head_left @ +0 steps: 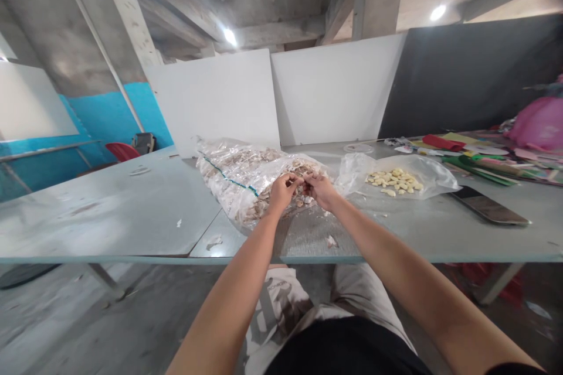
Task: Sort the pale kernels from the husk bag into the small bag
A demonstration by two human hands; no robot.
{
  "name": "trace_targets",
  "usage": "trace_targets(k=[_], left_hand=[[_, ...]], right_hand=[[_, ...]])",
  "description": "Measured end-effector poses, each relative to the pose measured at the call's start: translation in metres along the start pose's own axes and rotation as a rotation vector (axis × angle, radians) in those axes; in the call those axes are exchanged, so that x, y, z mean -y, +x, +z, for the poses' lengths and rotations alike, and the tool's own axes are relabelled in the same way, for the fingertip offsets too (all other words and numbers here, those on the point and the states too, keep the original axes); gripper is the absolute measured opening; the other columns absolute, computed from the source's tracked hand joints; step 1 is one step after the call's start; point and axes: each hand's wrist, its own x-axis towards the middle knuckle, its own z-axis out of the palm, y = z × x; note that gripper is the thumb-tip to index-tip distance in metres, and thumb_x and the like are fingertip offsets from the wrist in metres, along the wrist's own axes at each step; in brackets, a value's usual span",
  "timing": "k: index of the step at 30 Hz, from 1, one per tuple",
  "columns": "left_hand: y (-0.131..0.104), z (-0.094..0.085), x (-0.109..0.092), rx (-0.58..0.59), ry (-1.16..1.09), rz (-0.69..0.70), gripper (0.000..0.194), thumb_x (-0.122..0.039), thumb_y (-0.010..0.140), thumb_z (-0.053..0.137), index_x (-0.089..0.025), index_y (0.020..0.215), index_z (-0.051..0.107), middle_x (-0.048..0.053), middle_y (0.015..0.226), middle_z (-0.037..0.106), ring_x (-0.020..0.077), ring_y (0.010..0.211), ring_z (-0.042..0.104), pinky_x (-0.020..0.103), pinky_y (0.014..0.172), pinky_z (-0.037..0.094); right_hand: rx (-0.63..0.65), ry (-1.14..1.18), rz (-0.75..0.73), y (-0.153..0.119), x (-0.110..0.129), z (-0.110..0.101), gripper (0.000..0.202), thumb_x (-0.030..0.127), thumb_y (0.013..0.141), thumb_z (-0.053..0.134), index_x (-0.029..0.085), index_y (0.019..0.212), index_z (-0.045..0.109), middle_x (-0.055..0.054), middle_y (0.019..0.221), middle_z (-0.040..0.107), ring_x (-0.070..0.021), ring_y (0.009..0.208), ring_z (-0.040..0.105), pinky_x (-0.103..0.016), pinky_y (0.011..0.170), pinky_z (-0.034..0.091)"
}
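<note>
Big bag [231, 179] of husks: on table [145, 205], mid-length, long axis approx. back L to front R, R end under hands. L hand [284, 190] over its front R part, fingers bent; R hand [320, 189] adj., tips meeting L's. Can't tell what's pinched, if anything. Pale pcs [396, 180] on sm. bag [435, 174], R of both hands, R hand nearer; heap lies approx. parallel to table's front edge. Phone [488, 205] beyond, twd front R corner.

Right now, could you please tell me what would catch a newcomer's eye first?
Probably the left hand and right hand, close together near the middle, over the clear bag of brownish scraps. Then perhaps the pale yellow pieces on clear plastic to their right, and the pink item at the far right edge.
</note>
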Motion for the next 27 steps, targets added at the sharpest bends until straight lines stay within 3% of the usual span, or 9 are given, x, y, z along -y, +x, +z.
trace_targets(k=[18, 22, 27], left_hand=[[0.000, 0.000, -0.003, 0.039, 0.052, 0.058, 0.025, -0.040, 0.072, 0.058, -0.017, 0.071, 0.067, 0.000, 0.061, 0.061, 0.0093, 0.051, 0.046, 0.021, 0.052, 0.036], [-0.002, -0.001, -0.004, 0.001, 0.054, 0.104, 0.028, -0.041, 0.075, 0.056, -0.016, 0.072, 0.066, 0.003, 0.069, 0.064, 0.0113, 0.058, 0.050, 0.023, 0.057, 0.038], [-0.005, -0.001, -0.003, -0.007, 0.015, 0.074, 0.038, -0.043, 0.083, 0.041, -0.015, 0.071, 0.064, 0.001, 0.060, 0.058, 0.0105, 0.053, 0.048, 0.022, 0.056, 0.038]], right_hand=[[-0.133, -0.115, -0.091, 0.005, -0.009, 0.004, 0.032, 0.046, 0.064, 0.061, 0.020, 0.067, 0.044, 0.006, 0.055, 0.049, -0.0067, 0.049, 0.046, -0.018, 0.043, 0.036], [-0.133, -0.047, -0.047, 0.004, -0.004, 0.004, 0.028, 0.042, 0.067, 0.061, 0.019, 0.069, 0.045, 0.005, 0.057, 0.052, -0.0077, 0.052, 0.050, -0.019, 0.047, 0.042], [-0.109, 0.098, -0.003, 0.003, 0.005, -0.001, 0.022, 0.034, 0.069, 0.063, 0.019, 0.070, 0.046, 0.003, 0.063, 0.057, -0.0091, 0.053, 0.054, -0.021, 0.047, 0.043]])
